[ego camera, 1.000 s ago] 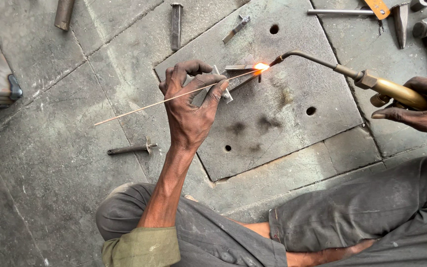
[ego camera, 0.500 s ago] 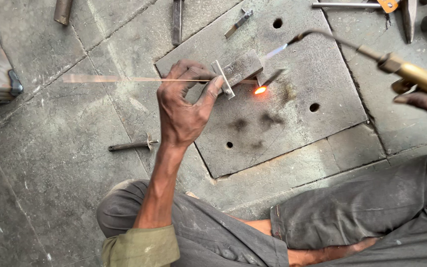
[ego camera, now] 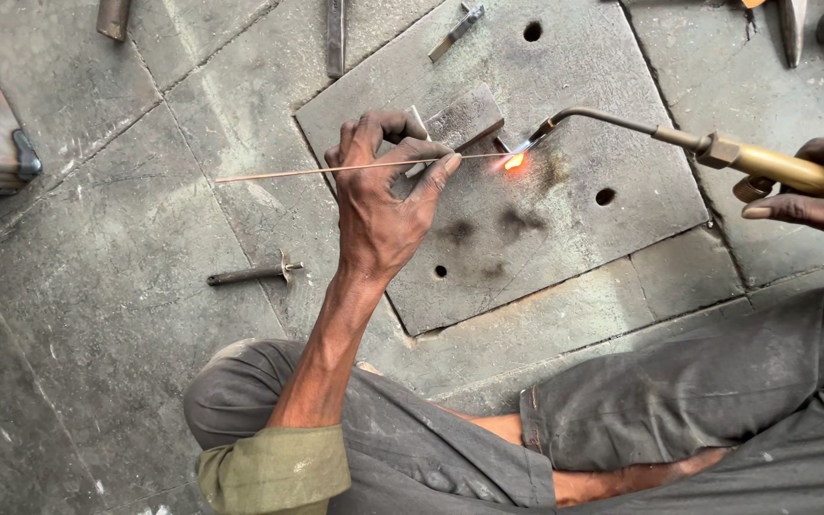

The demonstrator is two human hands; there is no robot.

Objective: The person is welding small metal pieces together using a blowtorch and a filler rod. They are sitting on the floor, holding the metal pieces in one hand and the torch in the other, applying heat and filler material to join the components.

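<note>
Rod and torch meet at a glowing spot on the plate.

My right hand [ego camera: 817,195] is half cut off, fingers wrapped round the brass torch [ego camera: 717,148]; my left hand [ego camera: 383,205] pinches the thin, coppery rod [ego camera: 298,171], tip at the orange glow [ego camera: 514,161] on the steel plate [ego camera: 612,105].

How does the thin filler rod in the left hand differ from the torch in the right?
The filler rod is thin, straight and coppery; the torch is thick, with a brass handle and bent dark neck. The left hand pinches the rod in its fingertips; the right hand grips the torch handle. Both point at the glowing spot on the steel plate.
</note>
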